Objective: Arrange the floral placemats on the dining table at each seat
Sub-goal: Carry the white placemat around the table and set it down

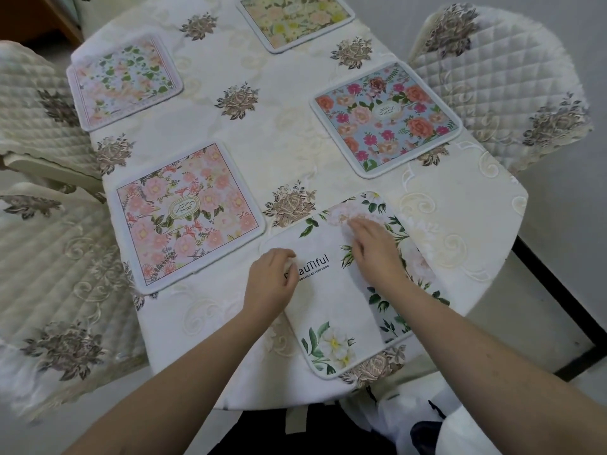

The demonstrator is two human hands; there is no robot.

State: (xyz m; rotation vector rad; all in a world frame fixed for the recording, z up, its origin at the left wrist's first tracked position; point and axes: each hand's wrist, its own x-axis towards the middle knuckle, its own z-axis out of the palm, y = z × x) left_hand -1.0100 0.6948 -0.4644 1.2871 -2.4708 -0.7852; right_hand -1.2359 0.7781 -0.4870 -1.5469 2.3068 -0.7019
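The left hand (pixel 271 284) lies palm down on the near-left part of a white rectangular placemat printed with pale peonies, green leaves and black lettering (pixel 331 300); its fingers are curled loosely, knuckles up, the tips pressing on the mat beside the printed word. The right hand (pixel 377 249) rests flat on the same mat further out, fingers spread a little and stretched toward the pink bloom at the far corner. Neither hand grips anything; both simply press on the cloth surface.

This white placemat sits at the near end of the worktop (pixel 295 152), which is covered by a cream embroidered tablecloth with brown rose motifs. The mat lies skewed: its long axis runs from the near edge, close to the person, away toward the far right, so its corners point at the worktop's edges rather than lying square to them. The lettering runs at a slant, rising to the right.

Beyond the left hand, to its left, lies a pink-flowered square placemat with a white border and an oval label (pixel 187 216). Beyond the right hand lies a blue placemat with red and orange roses (pixel 387 118). Further off to the left is a pale placemat with green leaves (pixel 124 82), and at the far end a yellow-and-peach flowered placemat (pixel 295 19). Quilted cream chair covers (pixel 492 80) stand on both sides of the worktop.
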